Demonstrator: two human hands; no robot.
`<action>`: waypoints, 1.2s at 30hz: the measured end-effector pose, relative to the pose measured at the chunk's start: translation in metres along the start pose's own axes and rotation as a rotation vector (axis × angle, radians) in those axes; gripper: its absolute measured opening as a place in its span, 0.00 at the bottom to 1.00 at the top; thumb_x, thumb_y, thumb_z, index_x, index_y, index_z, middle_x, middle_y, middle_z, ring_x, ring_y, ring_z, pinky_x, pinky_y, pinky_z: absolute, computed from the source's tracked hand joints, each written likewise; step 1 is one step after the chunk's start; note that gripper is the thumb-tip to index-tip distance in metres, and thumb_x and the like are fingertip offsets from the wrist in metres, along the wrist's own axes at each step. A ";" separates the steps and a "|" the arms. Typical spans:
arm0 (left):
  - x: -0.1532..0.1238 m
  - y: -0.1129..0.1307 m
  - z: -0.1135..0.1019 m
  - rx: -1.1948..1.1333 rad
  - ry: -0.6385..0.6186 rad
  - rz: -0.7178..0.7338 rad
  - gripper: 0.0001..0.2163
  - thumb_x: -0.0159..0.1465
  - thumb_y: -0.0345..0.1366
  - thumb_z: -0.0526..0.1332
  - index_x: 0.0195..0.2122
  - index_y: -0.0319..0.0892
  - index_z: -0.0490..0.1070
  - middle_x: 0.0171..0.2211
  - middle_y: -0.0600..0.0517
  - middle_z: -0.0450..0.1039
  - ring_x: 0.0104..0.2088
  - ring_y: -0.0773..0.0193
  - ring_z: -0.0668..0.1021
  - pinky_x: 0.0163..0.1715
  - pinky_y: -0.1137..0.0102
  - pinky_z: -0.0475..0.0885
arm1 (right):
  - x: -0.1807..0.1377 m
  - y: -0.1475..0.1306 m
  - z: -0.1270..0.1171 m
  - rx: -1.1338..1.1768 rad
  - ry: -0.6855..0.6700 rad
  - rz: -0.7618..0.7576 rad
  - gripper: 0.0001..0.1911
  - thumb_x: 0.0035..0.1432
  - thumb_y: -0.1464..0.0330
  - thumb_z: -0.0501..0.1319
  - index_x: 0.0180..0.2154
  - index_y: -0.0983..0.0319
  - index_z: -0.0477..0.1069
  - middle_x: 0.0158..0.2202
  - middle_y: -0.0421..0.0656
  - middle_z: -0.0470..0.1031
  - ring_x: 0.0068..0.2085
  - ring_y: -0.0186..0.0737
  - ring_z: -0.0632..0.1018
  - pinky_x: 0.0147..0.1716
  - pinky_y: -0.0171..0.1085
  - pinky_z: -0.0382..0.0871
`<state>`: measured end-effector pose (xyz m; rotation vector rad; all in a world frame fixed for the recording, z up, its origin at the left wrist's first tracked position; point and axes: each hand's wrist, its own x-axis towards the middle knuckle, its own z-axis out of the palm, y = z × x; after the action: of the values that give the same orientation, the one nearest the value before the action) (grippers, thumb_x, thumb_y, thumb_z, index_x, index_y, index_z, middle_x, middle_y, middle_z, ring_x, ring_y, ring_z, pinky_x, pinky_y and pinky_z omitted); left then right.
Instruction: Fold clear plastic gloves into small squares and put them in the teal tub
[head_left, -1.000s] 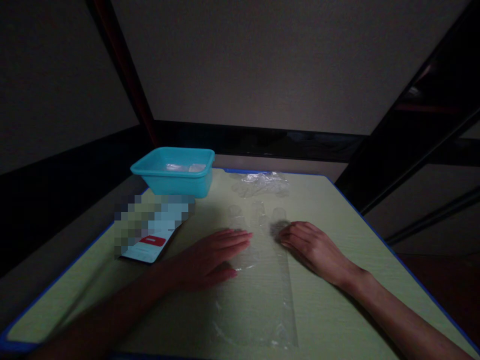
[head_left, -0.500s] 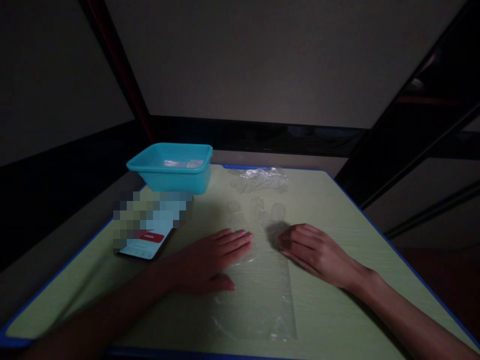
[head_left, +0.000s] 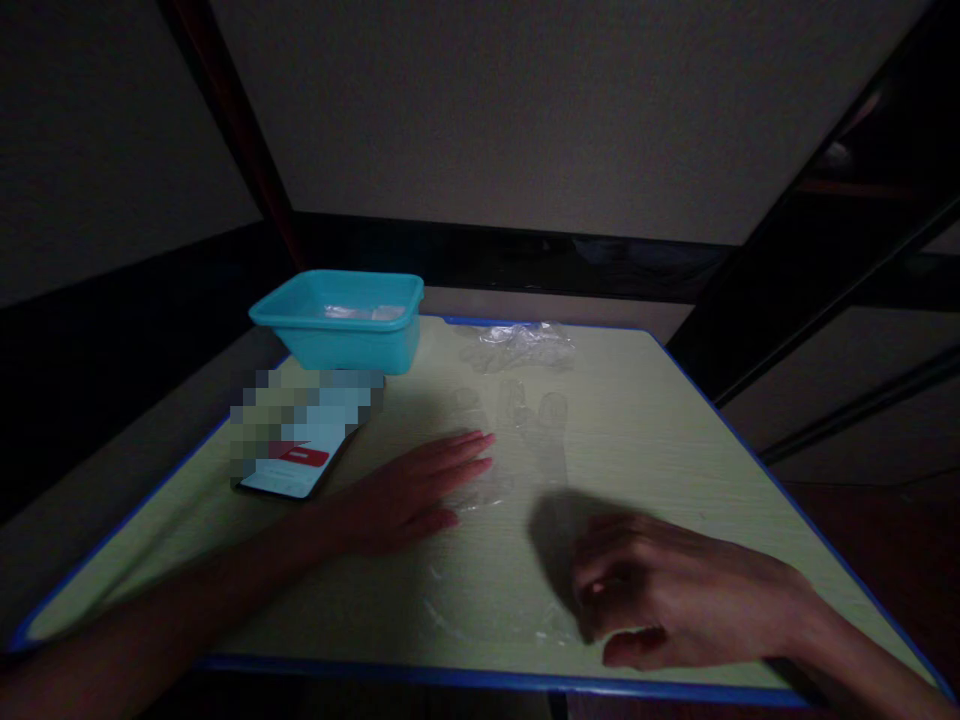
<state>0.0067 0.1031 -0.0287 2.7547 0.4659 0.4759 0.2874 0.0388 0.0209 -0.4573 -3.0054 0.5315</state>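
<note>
A clear plastic disposable glove [head_left: 517,570] lies flat on the table, its finger ends pointing away from me and its cuff toward the near edge. My left hand [head_left: 420,490] rests on the glove's left side, fingers stretched out and palm down. Over the lower right edge of the glove hovers my right hand [head_left: 675,590], fingers loosely bent with a gap between them and the thumb. Nothing shows in its grasp, and whether it touches the glove I cannot tell. Beyond the flat glove sits a crumpled clear plastic glove or film [head_left: 521,348].
A turquoise plastic basin [head_left: 341,340] with something clear and whitish inside stands at the back left. In front of it lies a phone [head_left: 289,475] with a lit screen, partly pixelated. The pale table [head_left: 660,420] has a blue rim; a wall rises behind.
My right hand has moved down toward the near edge, away from the upper glove area, and its fingers have loosened. My left hand stays on the glove. The view has shifted slightly.
</note>
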 end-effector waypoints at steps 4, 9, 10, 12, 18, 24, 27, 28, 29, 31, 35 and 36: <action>0.000 -0.001 0.001 0.004 -0.016 0.010 0.24 0.69 0.45 0.41 0.63 0.42 0.44 0.65 0.42 0.44 0.64 0.56 0.51 0.61 0.59 0.50 | 0.003 -0.002 0.002 0.014 -0.047 -0.010 0.08 0.54 0.69 0.62 0.23 0.61 0.69 0.25 0.36 0.69 0.29 0.32 0.69 0.32 0.37 0.60; 0.000 -0.001 0.001 0.018 -0.028 0.001 0.23 0.69 0.45 0.41 0.62 0.41 0.46 0.64 0.41 0.46 0.64 0.57 0.51 0.61 0.60 0.51 | 0.009 -0.005 0.004 0.003 -0.070 0.003 0.11 0.53 0.74 0.61 0.20 0.62 0.67 0.23 0.35 0.67 0.26 0.31 0.66 0.30 0.36 0.58; 0.000 -0.001 0.002 0.019 -0.031 0.001 0.23 0.69 0.45 0.41 0.62 0.41 0.46 0.64 0.41 0.46 0.64 0.58 0.52 0.61 0.60 0.51 | 0.009 -0.005 0.005 0.004 -0.075 -0.002 0.11 0.53 0.74 0.61 0.20 0.62 0.67 0.23 0.35 0.67 0.26 0.31 0.66 0.30 0.36 0.58; 0.000 -0.001 0.002 0.016 -0.036 -0.002 0.23 0.69 0.45 0.41 0.62 0.41 0.47 0.64 0.41 0.47 0.64 0.58 0.52 0.60 0.60 0.51 | 0.010 -0.005 0.006 0.007 -0.080 -0.015 0.11 0.52 0.74 0.62 0.20 0.62 0.66 0.23 0.35 0.67 0.27 0.31 0.66 0.30 0.36 0.59; -0.001 -0.002 0.001 -0.021 -0.018 -0.016 0.22 0.69 0.45 0.42 0.61 0.42 0.49 0.64 0.42 0.46 0.63 0.58 0.53 0.60 0.60 0.53 | 0.010 -0.007 0.008 -0.034 -0.056 -0.020 0.11 0.54 0.73 0.61 0.21 0.61 0.66 0.24 0.36 0.68 0.27 0.32 0.66 0.29 0.36 0.59; -0.001 -0.002 0.000 -0.040 -0.020 -0.028 0.22 0.69 0.44 0.43 0.61 0.41 0.50 0.64 0.42 0.47 0.63 0.58 0.53 0.60 0.60 0.53 | 0.009 -0.006 0.012 -0.051 -0.048 -0.024 0.12 0.54 0.72 0.61 0.20 0.62 0.65 0.24 0.36 0.67 0.27 0.32 0.65 0.31 0.37 0.59; -0.001 -0.001 -0.001 -0.040 -0.022 -0.041 0.21 0.69 0.44 0.43 0.61 0.42 0.51 0.64 0.43 0.48 0.63 0.59 0.54 0.60 0.61 0.54 | 0.009 -0.004 0.012 -0.039 -0.045 -0.023 0.11 0.53 0.74 0.60 0.20 0.62 0.65 0.24 0.36 0.66 0.27 0.32 0.65 0.32 0.36 0.59; -0.001 -0.001 -0.001 -0.041 -0.020 -0.042 0.21 0.69 0.44 0.43 0.60 0.42 0.51 0.64 0.43 0.48 0.63 0.59 0.54 0.60 0.61 0.54 | 0.009 -0.004 0.012 -0.038 -0.038 -0.012 0.11 0.52 0.75 0.60 0.20 0.62 0.64 0.24 0.36 0.66 0.27 0.31 0.64 0.32 0.36 0.58; -0.001 -0.001 -0.001 -0.043 -0.015 -0.039 0.21 0.69 0.44 0.43 0.60 0.42 0.52 0.64 0.43 0.49 0.63 0.59 0.54 0.60 0.61 0.54 | 0.009 -0.003 0.011 -0.038 -0.028 0.003 0.11 0.51 0.76 0.59 0.20 0.62 0.64 0.23 0.36 0.65 0.26 0.31 0.64 0.32 0.36 0.58; -0.002 -0.001 -0.001 -0.050 -0.008 -0.032 0.21 0.69 0.44 0.43 0.60 0.42 0.52 0.63 0.44 0.49 0.63 0.59 0.55 0.60 0.62 0.54 | 0.008 -0.003 0.011 -0.030 0.001 0.033 0.10 0.49 0.77 0.59 0.20 0.62 0.63 0.23 0.35 0.64 0.26 0.30 0.63 0.32 0.36 0.58; -0.002 -0.001 -0.002 -0.058 -0.008 -0.025 0.21 0.69 0.44 0.43 0.60 0.43 0.52 0.63 0.44 0.50 0.62 0.59 0.57 0.59 0.62 0.56 | 0.007 -0.001 0.011 0.018 0.039 0.067 0.10 0.47 0.78 0.58 0.20 0.61 0.62 0.23 0.35 0.63 0.26 0.30 0.63 0.29 0.35 0.57; -0.002 -0.001 -0.002 -0.057 -0.007 -0.023 0.21 0.69 0.44 0.43 0.60 0.43 0.53 0.63 0.44 0.52 0.62 0.59 0.57 0.58 0.62 0.56 | 0.006 0.000 0.011 0.036 0.043 0.074 0.09 0.47 0.78 0.58 0.21 0.61 0.63 0.23 0.35 0.64 0.26 0.31 0.63 0.29 0.35 0.57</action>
<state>0.0035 0.1033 -0.0275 2.6925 0.4739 0.4663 0.2803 0.0374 0.0109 -0.5717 -2.9427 0.5722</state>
